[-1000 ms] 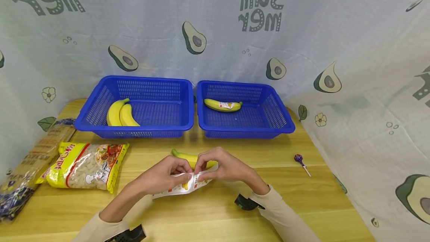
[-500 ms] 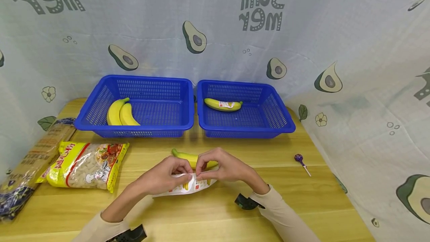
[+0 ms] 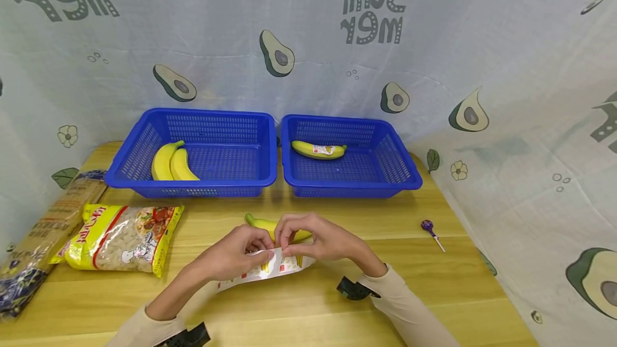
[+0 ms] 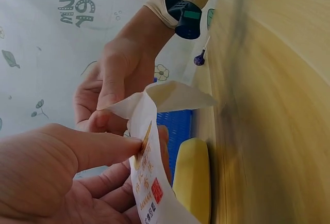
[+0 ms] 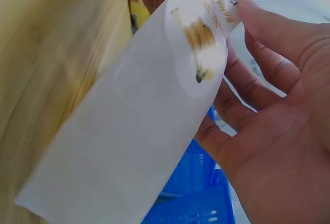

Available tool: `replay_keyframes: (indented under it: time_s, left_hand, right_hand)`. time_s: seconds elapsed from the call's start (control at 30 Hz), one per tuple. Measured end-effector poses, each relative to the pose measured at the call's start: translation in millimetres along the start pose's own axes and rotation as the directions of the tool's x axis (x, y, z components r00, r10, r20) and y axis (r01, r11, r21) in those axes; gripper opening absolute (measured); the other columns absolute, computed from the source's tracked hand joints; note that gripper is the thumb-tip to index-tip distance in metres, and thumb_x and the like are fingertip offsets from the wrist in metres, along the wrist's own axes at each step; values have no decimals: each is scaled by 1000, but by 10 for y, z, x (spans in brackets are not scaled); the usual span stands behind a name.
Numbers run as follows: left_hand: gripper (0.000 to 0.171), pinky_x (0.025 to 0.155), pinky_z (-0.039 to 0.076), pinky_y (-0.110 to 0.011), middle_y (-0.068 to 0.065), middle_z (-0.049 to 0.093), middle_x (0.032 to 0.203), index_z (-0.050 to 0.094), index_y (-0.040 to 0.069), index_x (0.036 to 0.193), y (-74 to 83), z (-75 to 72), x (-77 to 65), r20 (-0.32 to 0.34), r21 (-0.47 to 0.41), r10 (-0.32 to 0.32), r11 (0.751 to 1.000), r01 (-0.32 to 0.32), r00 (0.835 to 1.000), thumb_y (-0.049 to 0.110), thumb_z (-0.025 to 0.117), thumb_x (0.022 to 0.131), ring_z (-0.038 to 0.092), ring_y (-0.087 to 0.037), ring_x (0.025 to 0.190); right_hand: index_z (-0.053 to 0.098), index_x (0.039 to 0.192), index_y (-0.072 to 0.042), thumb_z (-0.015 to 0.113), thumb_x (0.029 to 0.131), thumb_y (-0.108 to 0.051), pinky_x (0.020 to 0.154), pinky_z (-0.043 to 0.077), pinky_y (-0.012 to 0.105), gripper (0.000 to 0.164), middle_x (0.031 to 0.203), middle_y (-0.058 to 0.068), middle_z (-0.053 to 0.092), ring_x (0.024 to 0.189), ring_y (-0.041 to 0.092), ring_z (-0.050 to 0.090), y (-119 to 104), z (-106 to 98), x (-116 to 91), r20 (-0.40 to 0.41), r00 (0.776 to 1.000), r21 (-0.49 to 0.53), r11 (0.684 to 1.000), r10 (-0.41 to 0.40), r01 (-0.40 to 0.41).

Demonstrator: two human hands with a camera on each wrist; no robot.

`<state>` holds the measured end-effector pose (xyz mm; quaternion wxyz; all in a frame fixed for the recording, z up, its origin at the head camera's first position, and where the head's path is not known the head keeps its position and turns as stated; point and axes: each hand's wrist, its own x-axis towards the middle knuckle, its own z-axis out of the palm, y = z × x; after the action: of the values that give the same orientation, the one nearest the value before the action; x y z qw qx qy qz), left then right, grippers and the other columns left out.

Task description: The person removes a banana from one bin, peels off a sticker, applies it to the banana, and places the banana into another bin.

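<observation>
Both hands work on a strip of white banana stickers [image 3: 289,265] just above the table. My left hand [image 3: 237,253] pinches the strip between thumb and fingers, its thumb lying on the printed side in the left wrist view. Close on its right, my right hand [image 3: 318,237] pinches the strip's upper edge at a sticker's corner. In the right wrist view, blank backing paper [image 5: 118,110] trails from the printed sticker [image 5: 198,38]. Whether that sticker has lifted from the backing I cannot tell. Behind the hands a yellow banana [image 3: 260,223] lies on the table, partly hidden by the fingers.
At the back left, a blue basket [image 3: 226,182] holds two bananas [image 3: 166,162]. Beside it, another blue basket [image 3: 354,191] holds a banana [image 3: 308,150] bearing a sticker. Food packs [image 3: 122,237] lie at left, a lollipop [image 3: 428,226] at right. A patterned cloth [image 3: 217,25] hangs behind.
My right fingers have shifted slightly left along the strip's edge. The strip's right end has dropped from its raised position, and its left end hangs a little lower. The baskets stay put.
</observation>
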<state>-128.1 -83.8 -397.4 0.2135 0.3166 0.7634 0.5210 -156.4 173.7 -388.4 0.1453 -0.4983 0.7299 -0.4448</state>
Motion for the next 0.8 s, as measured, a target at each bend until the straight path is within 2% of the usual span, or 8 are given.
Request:
replay_keyframes:
  time_s: [0.13,0.33,0.43,0.6,0.8]
  left_hand:
    - [11,69,51,-23,-3,71,87,72,1,100,-15,5,7,2,15,-10,1000,10,1000,9,67,105,61,-10,77]
    - [10,74,54,-25,2,70,89,73,3,100,-25,-5,10,5,65,-21,998,21,1000,10,68,105,63,-9,81]
    - [10,66,53,-24,2,68,85,73,3,98,-40,5,13,20,56,-26,998,24,999,9,69,105,60,-8,74]
    - [10,49,46,-23,0,65,79,72,3,95,-70,46,25,46,33,-51,998,50,998,6,69,104,53,-8,58]
    - [9,51,46,-22,1,66,80,71,3,95,-98,97,31,49,49,-60,997,57,997,5,69,103,52,-7,57]
  right_hand:
    - [69,100,-8,72,103,-2,89,61,33,7,109,11,70,99,16,65,14,-8,5,-5,1000,40,999,-21,21]
    - [70,102,-4,69,104,2,88,64,43,7,100,13,72,96,18,69,38,-12,-3,-13,1000,130,991,-8,10]
    - [70,101,-2,67,104,3,85,64,44,6,97,14,71,93,14,67,35,-11,-10,-21,1000,155,988,6,-2]
    - [69,101,2,68,103,5,80,63,39,4,94,18,70,88,11,64,6,-7,-26,-52,998,189,982,27,-17]
    - [69,100,2,69,100,9,81,63,44,7,93,18,69,88,12,64,-10,9,-19,-88,995,205,979,36,-17]
